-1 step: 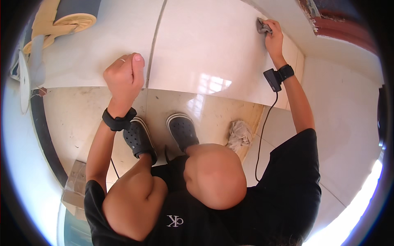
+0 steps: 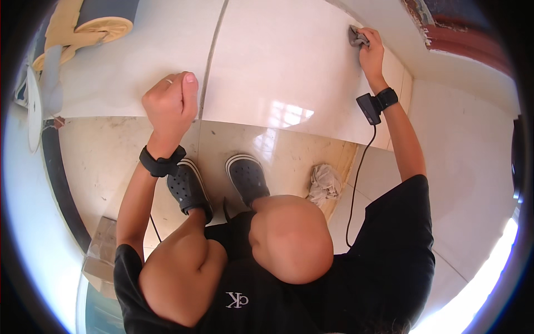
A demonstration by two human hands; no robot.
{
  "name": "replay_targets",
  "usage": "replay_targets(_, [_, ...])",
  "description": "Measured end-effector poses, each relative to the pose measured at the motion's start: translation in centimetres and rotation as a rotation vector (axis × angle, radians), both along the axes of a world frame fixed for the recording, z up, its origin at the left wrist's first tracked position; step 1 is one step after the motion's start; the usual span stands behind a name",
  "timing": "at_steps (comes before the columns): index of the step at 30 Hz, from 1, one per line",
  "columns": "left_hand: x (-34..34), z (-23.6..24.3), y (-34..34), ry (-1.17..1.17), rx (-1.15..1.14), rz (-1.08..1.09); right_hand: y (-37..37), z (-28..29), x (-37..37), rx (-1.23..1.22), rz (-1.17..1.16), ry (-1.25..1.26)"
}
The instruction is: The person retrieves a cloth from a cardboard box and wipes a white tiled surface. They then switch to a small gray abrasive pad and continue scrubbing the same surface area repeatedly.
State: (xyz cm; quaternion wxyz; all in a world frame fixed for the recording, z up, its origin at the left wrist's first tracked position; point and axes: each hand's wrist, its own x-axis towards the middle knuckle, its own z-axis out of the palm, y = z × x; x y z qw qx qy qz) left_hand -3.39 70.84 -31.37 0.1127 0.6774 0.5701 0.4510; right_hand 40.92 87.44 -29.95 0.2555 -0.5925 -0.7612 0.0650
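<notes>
My right hand (image 2: 371,53) grips a small grey cloth (image 2: 356,34) against the white tiled ledge (image 2: 261,67), near its upper right end. My left hand (image 2: 169,103) is closed in a fist over the ledge's front part, left of a long seam, and whatever it may hold is hidden. Both wrists wear black straps, the right one with a black device (image 2: 369,108) and cable. I squat with grey clogs (image 2: 245,175) on the floor in front of the ledge.
A crumpled pale rag (image 2: 325,183) lies on the floor right of my feet. At upper left are yellow-and-grey rolled items (image 2: 97,28) and a white disc (image 2: 32,111). A cardboard box (image 2: 100,261) sits lower left. A worn red frame (image 2: 461,44) edges the upper right.
</notes>
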Motion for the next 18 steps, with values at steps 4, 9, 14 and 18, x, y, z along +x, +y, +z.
replay_targets(4, [0.1, 0.0, 0.0, 0.018, 0.028, -0.007, 2.1, -1.2, -3.3, 0.149, 0.111, -0.061])
replay_targets(9, [-0.6, 0.6, -0.2, -0.038, -0.013, 0.023, 4.6, -1.1, -4.8, 0.225, 0.346, 0.014])
replay_targets(14, [0.2, 0.7, -0.1, -0.009, 0.029, 0.014, 2.3, 0.1, 0.8, 0.138, 0.03, -0.009])
replay_targets(18, [-0.5, 0.8, 0.0, 0.013, 0.03, 0.023, 4.4, -1.2, -2.1, 0.187, 0.118, -0.046])
